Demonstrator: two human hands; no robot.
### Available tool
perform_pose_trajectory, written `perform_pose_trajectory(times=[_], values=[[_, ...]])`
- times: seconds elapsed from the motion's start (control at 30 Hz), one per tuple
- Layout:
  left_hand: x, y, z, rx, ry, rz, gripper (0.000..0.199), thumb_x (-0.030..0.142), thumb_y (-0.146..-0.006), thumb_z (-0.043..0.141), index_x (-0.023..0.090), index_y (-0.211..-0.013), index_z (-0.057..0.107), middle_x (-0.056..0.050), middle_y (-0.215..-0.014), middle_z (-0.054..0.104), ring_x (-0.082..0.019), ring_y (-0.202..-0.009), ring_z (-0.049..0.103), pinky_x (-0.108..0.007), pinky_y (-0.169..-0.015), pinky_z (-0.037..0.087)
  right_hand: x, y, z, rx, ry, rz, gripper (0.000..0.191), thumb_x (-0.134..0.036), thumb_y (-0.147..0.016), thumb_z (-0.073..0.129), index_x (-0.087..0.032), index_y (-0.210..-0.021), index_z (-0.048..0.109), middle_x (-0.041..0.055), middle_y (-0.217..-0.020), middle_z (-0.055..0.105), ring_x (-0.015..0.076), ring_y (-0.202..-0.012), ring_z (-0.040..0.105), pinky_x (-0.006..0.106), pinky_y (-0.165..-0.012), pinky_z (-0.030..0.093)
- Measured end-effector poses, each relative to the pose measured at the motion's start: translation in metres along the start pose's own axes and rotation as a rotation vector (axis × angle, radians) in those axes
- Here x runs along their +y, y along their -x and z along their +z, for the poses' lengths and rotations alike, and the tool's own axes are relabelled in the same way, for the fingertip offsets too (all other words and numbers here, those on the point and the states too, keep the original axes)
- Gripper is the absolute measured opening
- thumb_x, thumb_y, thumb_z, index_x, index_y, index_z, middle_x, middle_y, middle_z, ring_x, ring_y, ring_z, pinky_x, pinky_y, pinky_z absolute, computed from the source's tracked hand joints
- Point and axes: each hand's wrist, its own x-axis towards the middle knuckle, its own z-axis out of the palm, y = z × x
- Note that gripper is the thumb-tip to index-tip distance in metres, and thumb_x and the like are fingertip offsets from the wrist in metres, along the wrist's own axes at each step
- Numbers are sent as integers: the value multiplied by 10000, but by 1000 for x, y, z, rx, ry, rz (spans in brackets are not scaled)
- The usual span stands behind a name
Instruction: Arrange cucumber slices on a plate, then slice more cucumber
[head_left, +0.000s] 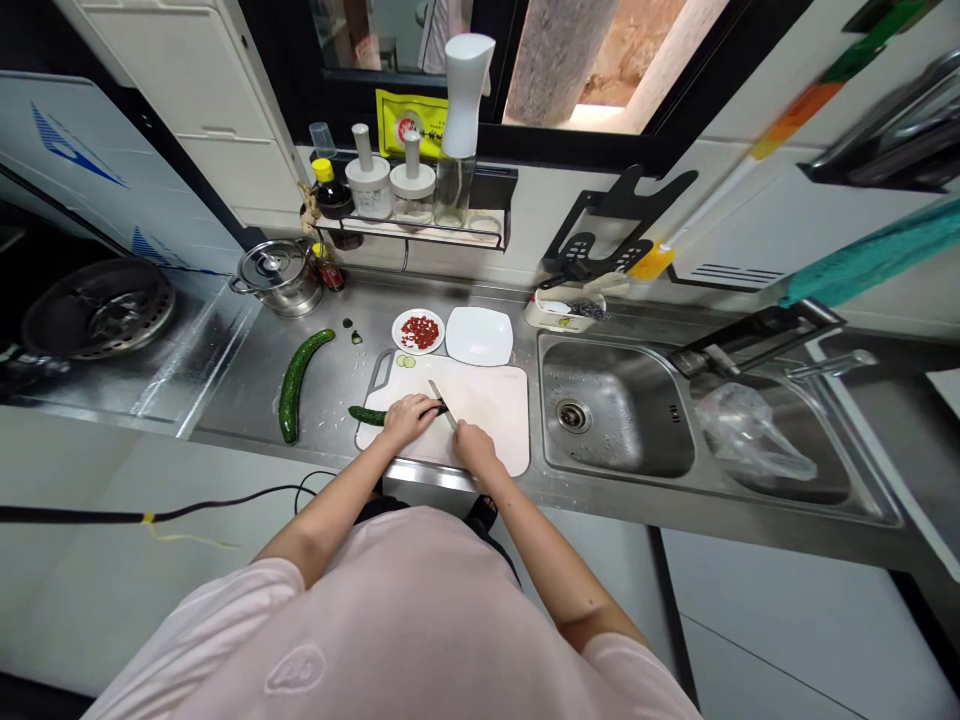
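A cucumber (366, 414) lies across the left part of the white cutting board (491, 405), its left end past the board's edge. My left hand (410, 418) is closed over its right part. In my right hand (474, 447) is the handle of a knife (442, 402), whose blade stands against the cucumber's right end, close to my left fingers. Two pale green slices (406, 361) rest at the board's upper left. Another whole cucumber (298, 385) lies on the steel counter to the left, with small dark green end pieces (356, 338) near it.
Behind the board are a plate of chopped red pieces (420, 332) and a white square plate (479, 336). A lidded steel pot (279, 278) stands back left, a pan (100, 308) far left. The sink (616, 405) is at the right, below a utensil box (564, 310).
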Motion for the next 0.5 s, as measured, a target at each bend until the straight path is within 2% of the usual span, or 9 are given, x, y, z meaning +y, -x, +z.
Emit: perform_pose_trajectory(times=[0.3,0.5], values=[[2,-1,-2,-22,-4,-24,276,382,-914,451,308,-1089,651,-10,-1014,653,-158,-971,564,-268,-814,439,-11,-17,-7,23,-40,-22,292,-156,-919,322,-136,-1111,541,148,-1017,650,213,-951,621,296,-768,424],[1,-2,-3,-31,8,-17,276,381,-913,452,305,-1096,644,-11,-1021,651,-159,-979,565,-270,-827,438,-8,-17,-5,29,-32,-22,282,-171,-913,337,-136,-1093,552,143,-1007,656,217,-935,627,294,-748,430]])
